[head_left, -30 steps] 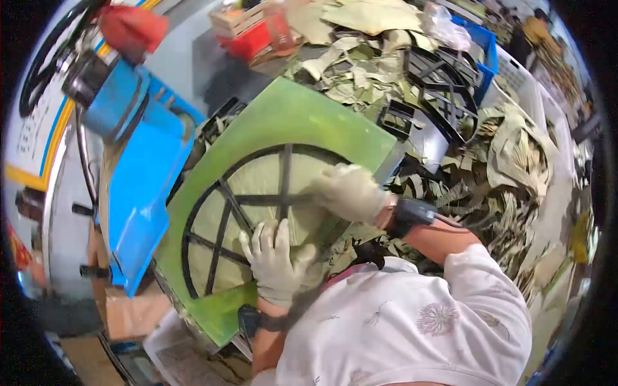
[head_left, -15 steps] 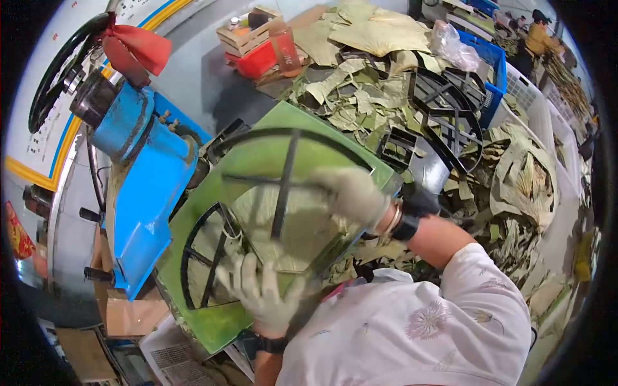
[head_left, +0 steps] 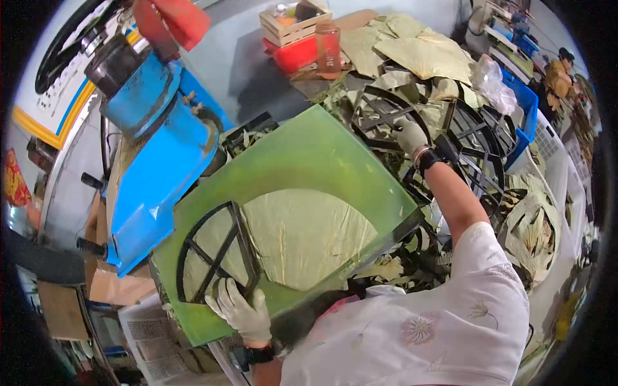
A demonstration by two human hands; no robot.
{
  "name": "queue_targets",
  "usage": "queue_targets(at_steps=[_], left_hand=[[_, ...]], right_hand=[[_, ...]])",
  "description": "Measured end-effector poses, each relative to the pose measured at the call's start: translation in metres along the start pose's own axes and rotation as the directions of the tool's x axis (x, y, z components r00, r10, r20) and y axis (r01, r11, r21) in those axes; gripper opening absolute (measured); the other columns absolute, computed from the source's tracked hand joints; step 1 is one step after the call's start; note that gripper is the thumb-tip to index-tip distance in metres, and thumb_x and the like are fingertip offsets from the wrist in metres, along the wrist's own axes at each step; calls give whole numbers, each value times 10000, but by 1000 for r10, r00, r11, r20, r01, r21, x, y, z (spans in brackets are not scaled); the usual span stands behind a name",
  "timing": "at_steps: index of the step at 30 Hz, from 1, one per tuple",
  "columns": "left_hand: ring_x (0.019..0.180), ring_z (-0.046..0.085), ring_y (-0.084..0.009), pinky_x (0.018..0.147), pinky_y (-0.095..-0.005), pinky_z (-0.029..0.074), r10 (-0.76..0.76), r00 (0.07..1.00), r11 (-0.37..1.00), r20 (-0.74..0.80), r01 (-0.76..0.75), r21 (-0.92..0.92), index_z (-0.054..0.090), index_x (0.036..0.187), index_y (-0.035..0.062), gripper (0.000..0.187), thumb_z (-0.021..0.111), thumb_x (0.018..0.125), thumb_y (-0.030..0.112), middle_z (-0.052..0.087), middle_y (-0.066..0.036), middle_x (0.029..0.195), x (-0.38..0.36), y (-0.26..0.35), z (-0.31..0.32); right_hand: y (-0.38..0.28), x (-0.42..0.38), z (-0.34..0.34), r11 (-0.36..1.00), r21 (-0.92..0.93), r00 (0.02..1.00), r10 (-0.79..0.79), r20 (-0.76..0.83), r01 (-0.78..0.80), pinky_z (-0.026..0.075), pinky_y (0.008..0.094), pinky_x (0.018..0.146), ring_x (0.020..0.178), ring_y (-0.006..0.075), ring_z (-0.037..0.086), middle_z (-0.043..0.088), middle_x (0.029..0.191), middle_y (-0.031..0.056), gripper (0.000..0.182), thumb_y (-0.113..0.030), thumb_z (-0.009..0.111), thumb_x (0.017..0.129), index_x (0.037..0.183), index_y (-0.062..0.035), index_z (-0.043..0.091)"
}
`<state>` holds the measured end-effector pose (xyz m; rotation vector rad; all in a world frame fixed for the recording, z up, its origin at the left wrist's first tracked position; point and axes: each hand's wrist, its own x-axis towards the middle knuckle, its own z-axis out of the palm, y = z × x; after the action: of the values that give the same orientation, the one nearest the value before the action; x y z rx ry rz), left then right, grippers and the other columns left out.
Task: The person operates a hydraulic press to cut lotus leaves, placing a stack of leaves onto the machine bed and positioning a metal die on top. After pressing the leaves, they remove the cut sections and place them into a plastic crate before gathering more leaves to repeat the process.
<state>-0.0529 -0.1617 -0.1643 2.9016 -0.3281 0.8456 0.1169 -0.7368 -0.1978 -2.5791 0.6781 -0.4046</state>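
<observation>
On the green board lies a fan-shaped piece of dried leaf with a curved top edge. To its left, a black cutting frame with crossed bars rests flat over more leaf. My left hand, in a pale glove, lies with fingers stretched out at this frame's lower edge. Beyond the board's far right side, my gloved right hand is closed on another black cutting frame above the leaf pile. The grip itself is partly hidden.
A blue press arm with a black wheel stands left. Leaf sheets and scraps, with more black frames, lie at right. A wooden crate, a red bin, a bottle and a blue basket stand behind. Another person is far right.
My right hand has carried the large black frame from over the board to the leaf pile at the upper right, uncovering the fan-shaped leaf. My left hand stays by the smaller frame.
</observation>
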Motion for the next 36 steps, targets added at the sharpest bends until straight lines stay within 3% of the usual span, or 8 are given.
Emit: queue_targets(at_steps=[3, 8, 14, 18, 27, 30, 33, 36], left_hand=[[1238, 523, -423, 1183, -631, 227, -15, 998, 999, 55, 18, -43, 522, 1355, -40, 628, 625, 934, 414, 566, -250, 1321, 6, 1, -5], [1111, 588, -412, 1178, -624, 242, -79, 993, 990, 82, 88, -109, 530, 1333, -70, 709, 689, 873, 446, 639, -246, 1140, 12, 1, -11], [1039, 618, -383, 1154, -616, 283, -9, 1000, 996, 16, 10, -94, 521, 1355, -46, 730, 596, 945, 553, 653, -218, 1115, 7, -11, -5], [1124, 619, -367, 1150, -606, 301, 17, 996, 995, 85, -8, -99, 458, 1422, -25, 785, 685, 886, 503, 668, -199, 1176, 6, -15, -9], [1080, 615, -411, 1122, -597, 358, 75, 922, 968, 379, 23, -248, 400, 1451, -88, 916, 682, 880, 572, 667, -260, 1077, 19, -18, -54], [1291, 441, -529, 1129, -702, 273, 288, 957, 955, -28, -289, -72, 467, 1343, -66, 776, 534, 978, 616, 527, -304, 1329, 14, -15, -54], [1326, 432, -500, 1154, -693, 252, 293, 929, 936, -224, -327, -132, 483, 1336, -45, 712, 527, 995, 580, 492, -291, 1392, -1, -17, -46], [1366, 393, -495, 1172, -689, 236, 221, 959, 949, -176, -253, -187, 475, 1363, -42, 662, 514, 1012, 519, 470, -279, 1427, -2, -2, -33]], right_hand=[[-29, 12, -3, 958, -276, 986, -34, 163, 79, 555, 457, 890, 1051, 367, 683, 727, 1116, 186, 380, -278, 687, 885, 1213, -89, 713], [-181, -31, -5, 874, 48, 871, -485, 72, 483, 548, 479, 870, 992, 406, 679, 700, 1077, 213, 357, -297, 724, 837, 1144, -114, 714], [-359, -162, 33, 393, 227, 291, -879, 379, 891, 513, 475, 959, 1135, 388, 623, 656, 1236, 177, 343, -336, 627, 909, 1169, -116, 670], [-386, -206, 90, 124, 266, 6, -915, 404, 956, 515, 524, 726, 905, 407, 657, 652, 933, 166, 258, -291, 665, 839, 974, -74, 633], [-392, -267, 9, 262, 134, 196, -907, 373, 956, 580, 496, 628, 844, 336, 720, 697, 870, 111, 140, -203, 644, 849, 958, -120, 675], [-368, -257, -41, 405, 124, 303, -824, 478, 906, 580, 481, 684, 889, 337, 710, 695, 916, 116, 177, -214, 650, 871, 1019, -120, 672], [-310, -234, -68, 570, 283, 580, -813, 59, 771, 566, 455, 743, 889, 338, 699, 694, 918, 113, 217, -220, 664, 875, 1071, -133, 692], [-234, -184, -65, 808, 152, 816, -578, 20, 569, 561, 434, 766, 880, 355, 698, 716, 934, 144, 282, -280, 707, 868, 1113, -140, 728]])
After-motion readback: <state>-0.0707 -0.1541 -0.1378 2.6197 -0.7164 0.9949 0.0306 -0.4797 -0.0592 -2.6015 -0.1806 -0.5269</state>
